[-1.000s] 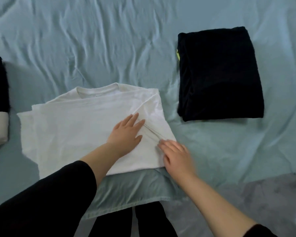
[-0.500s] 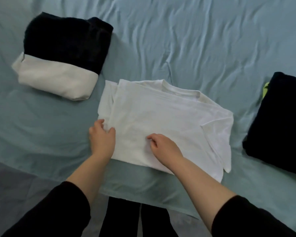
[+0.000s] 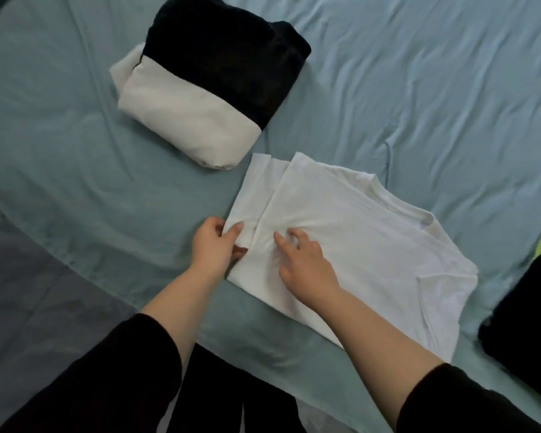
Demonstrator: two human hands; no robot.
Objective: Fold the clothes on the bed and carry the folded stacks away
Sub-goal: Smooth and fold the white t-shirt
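Observation:
A white T-shirt (image 3: 372,245) lies partly folded on the teal bed sheet (image 3: 91,189), collar toward the far right. My left hand (image 3: 214,245) pinches the shirt's left sleeve edge between thumb and fingers. My right hand (image 3: 303,260) presses with spread fingers on the shirt body just right of the sleeve fold. A folded black and cream garment (image 3: 206,85) sits on the bed beyond the shirt to the left. Another folded black garment (image 3: 528,323) with a neon yellow-green bit lies at the right edge, partly cut off.
The bed's near edge runs diagonally from the left to the bottom right, with grey carpet (image 3: 28,292) below it. My black-clad legs (image 3: 231,401) stand against the bed edge.
The view swung left, so the black and cream garment came into sight. My left hand went from the shirt's right side to its left sleeve edge and took hold; my right hand followed leftward.

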